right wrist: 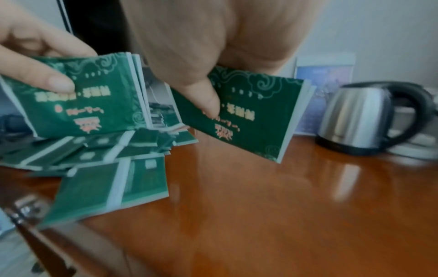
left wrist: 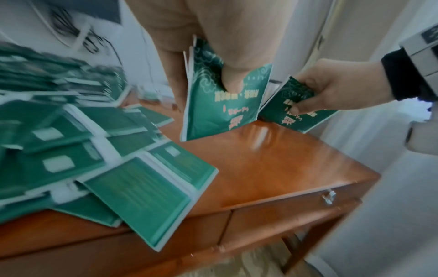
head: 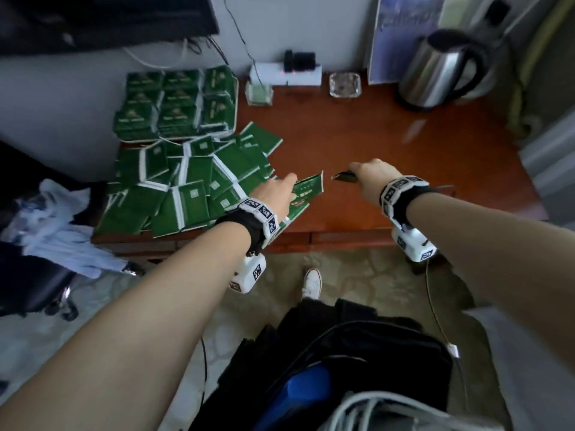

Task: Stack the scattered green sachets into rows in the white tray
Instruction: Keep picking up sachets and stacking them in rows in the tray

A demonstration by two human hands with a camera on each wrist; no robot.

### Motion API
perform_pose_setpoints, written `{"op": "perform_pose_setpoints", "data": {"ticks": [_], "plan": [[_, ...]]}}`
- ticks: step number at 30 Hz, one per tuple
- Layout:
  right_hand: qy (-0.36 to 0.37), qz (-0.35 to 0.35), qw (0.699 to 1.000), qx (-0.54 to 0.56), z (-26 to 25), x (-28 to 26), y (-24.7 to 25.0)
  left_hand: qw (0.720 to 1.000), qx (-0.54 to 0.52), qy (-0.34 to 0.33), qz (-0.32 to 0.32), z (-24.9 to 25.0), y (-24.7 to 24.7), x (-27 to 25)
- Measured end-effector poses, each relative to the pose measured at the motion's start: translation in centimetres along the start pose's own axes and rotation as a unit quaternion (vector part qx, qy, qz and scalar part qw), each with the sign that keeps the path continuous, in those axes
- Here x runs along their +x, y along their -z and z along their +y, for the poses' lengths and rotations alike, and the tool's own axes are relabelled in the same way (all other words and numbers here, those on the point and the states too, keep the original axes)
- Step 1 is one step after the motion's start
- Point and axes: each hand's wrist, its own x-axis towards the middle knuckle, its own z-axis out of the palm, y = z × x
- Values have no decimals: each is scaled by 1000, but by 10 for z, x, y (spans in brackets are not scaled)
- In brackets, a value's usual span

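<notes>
**Both hands holding sachets above the surface**

The left hand [head: 273, 194] is pinching a small stack of sachets [left wrist: 220, 105]; the right hand [head: 370, 178] is pinching a second stack [right wrist: 246, 116] just beside it. Loose sachets [head: 183, 188] are lying piled on the surface [head: 357, 135], in front of the filled tray [head: 137, 140].

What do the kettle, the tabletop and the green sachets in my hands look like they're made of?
Kettle: likely brushed stainless steel with a black plastic handle, given its soft grey sheen.
Tabletop: glossy lacquered wood or veneer; it mirrors the window light.
Sachets held by the left hand and right hand: probably printed paper or thin film, matte, flexing slightly.
</notes>
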Motion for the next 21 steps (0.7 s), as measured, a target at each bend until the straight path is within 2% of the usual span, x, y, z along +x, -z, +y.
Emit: {"op": "perform_pose_setpoints", "data": {"ticks": [5, 11, 21], "plan": [[67, 47, 997, 13, -79, 29, 51, 996, -11, 88, 29, -62, 47, -27], [141, 72, 987, -17, -172, 74, 69, 988, -8, 146, 43, -154, 65, -36], [163, 40, 986, -20, -267, 174, 97, 980, 19, 197, -2, -281, 113, -21]]}}
